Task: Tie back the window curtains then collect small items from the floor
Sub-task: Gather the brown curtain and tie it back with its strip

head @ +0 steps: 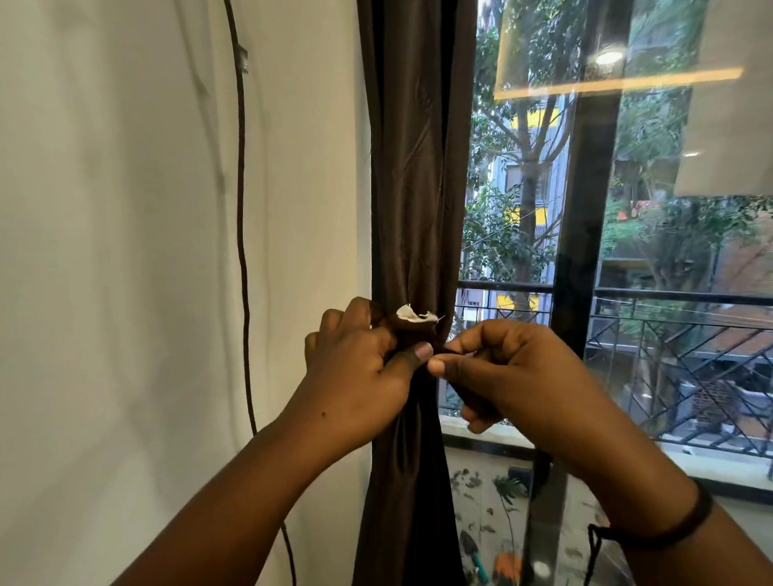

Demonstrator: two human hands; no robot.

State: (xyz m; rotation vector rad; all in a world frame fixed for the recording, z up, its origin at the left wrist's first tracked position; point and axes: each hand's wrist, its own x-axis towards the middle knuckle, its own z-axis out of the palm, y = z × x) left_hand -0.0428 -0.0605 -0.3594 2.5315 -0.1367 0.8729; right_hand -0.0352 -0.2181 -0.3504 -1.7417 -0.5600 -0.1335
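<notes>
Here, the thumb and fingers (470, 346) of the right hand (517, 376) pinch a dark tie-back band (439, 349) at the front of the curtain (412, 184). The left hand (356, 366) has its fingers curled into the gathered fabric on the left side, thumb pressed to the front, almost touching the right thumb. The band runs horizontally across the bundle; most of it is hidden behind the hands, and its ends cannot be made out. A small frayed white scrap (414, 313) sits just above the grip point.

The curtain is dark brown, with its long axis vertical. It hangs between the white wall (116, 195) on the left and the window (641, 214) on the right, cinched narrow at hand level. Its top and bottom are cut off by the frame edges.

A dark cable (243, 200) runs down the wall. A dark bracelet (674, 524) circles the right wrist. Objects on the floor below the sill are blurred by reflections.
</notes>
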